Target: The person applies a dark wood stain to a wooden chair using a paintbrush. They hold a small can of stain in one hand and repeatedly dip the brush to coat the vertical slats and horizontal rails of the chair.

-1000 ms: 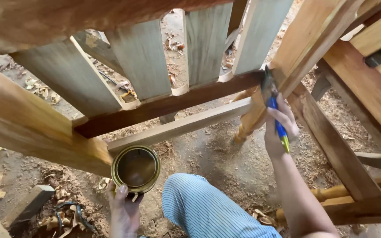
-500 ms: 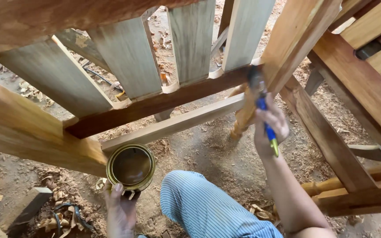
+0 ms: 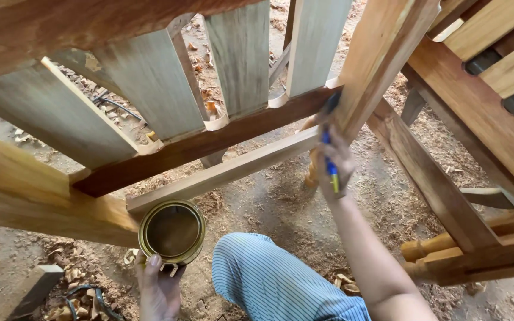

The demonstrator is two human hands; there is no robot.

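Observation:
My right hand (image 3: 333,163) grips a paintbrush with a blue and yellow handle (image 3: 329,160). Its bristles press against the dark cross rail (image 3: 209,141) where the rail meets the thick light-brown post (image 3: 382,56) of a wooden furniture frame. My left hand (image 3: 159,285) holds an open round tin (image 3: 171,232) of brown varnish from below, low at the left. Grey-green unfinished slats (image 3: 239,56) rise from the dark rail. My knee in blue striped cloth (image 3: 269,279) fills the bottom centre.
A pale lower rail (image 3: 227,169) runs beneath the dark one. More wooden frames (image 3: 483,107) stand at the right, with a turned leg (image 3: 441,244) lying low. The dirt floor (image 3: 281,208) carries sawdust, shavings and a grey block (image 3: 34,285).
My right hand and the brush have slid left along the post toward the dark rail's end. The view has shifted, and the tin with my left hand sits slightly lower and further left.

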